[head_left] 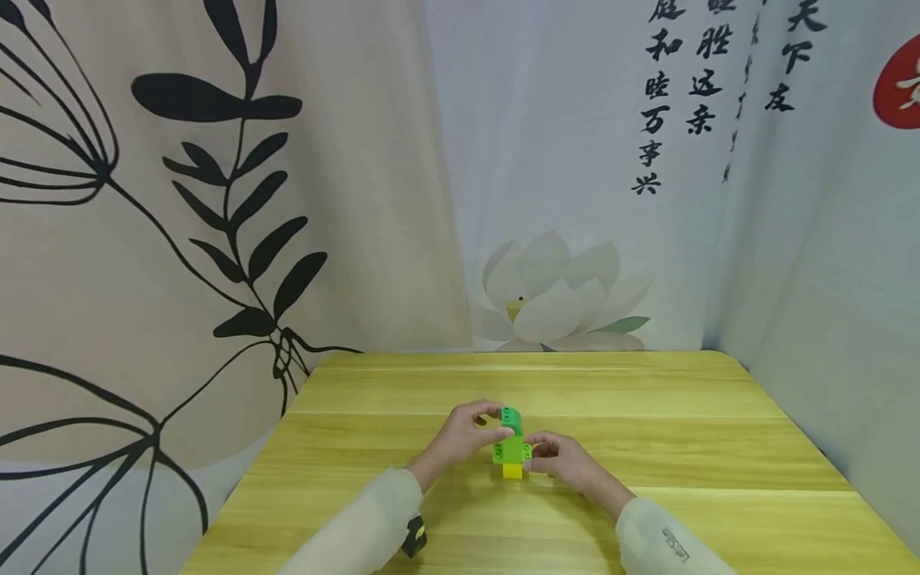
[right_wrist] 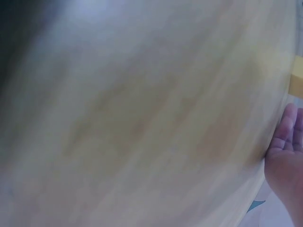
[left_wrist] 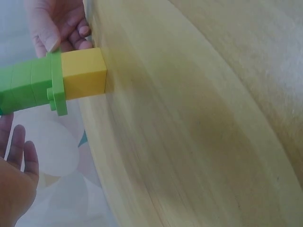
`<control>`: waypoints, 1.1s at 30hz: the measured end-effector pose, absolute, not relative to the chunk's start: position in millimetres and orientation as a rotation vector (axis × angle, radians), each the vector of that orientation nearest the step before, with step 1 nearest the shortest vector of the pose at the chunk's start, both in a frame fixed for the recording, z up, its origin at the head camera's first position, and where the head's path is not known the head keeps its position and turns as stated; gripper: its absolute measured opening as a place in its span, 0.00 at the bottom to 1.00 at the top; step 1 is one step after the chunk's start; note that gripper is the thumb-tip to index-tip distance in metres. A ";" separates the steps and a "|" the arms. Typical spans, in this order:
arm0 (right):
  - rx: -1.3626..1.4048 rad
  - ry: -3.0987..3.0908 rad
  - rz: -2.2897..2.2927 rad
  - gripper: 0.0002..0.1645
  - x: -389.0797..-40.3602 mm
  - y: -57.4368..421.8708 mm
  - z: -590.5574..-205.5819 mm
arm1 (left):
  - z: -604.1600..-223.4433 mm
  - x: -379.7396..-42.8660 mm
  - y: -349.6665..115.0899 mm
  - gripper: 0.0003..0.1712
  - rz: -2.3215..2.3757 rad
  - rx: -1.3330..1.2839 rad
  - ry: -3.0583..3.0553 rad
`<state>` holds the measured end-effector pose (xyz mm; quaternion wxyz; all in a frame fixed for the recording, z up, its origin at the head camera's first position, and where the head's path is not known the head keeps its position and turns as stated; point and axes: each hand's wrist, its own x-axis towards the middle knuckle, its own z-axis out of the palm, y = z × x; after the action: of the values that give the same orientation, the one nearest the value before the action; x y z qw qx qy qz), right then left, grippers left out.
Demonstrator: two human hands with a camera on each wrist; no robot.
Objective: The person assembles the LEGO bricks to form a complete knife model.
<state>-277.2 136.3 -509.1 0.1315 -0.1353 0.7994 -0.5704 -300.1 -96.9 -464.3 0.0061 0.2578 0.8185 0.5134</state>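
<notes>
A small tower of toy building bricks stands upright on the table. Its base is a yellow brick (head_left: 513, 472), then come light green bricks (head_left: 513, 450) with studded ends sticking out to both sides, and a rounded dark green brick (head_left: 512, 421) tops it. My left hand (head_left: 462, 437) pinches the dark green brick between thumb and fingers. At the tower's right side, my right hand (head_left: 565, 462) grips the studded end low down, its thumb on the light green piece (left_wrist: 57, 82) in the left wrist view. Only the yellow brick's edge (right_wrist: 297, 78) shows in the right wrist view.
The wooden table (head_left: 647, 415) reaches back to a printed curtain (head_left: 381, 200) with plants, a lotus and writing. A black object (head_left: 414, 537) with a yellow mark sits by my left sleeve (head_left: 366, 519).
</notes>
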 end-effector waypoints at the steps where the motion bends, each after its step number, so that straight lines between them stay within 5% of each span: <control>1: -0.392 2.321 -1.658 0.27 -277.6 136.2 -509.8 | -464.5 -299.9 -97.3 0.13 1.604 0.801 2.565; 14: -0.382 2.326 -1.674 0.25 -278.7 136.4 -512.1 | -461.1 -296.0 -103.6 0.23 1.662 0.749 2.531; 33: -0.386 2.331 -1.655 0.26 -280.0 134.6 -510.5 | -460.9 -297.8 -100.2 0.14 1.659 0.761 2.519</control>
<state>-280.0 134.6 -510.5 0.1280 -0.1329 0.8013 -0.5691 -297.8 -100.2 -460.9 0.0153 0.2445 0.8097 0.5333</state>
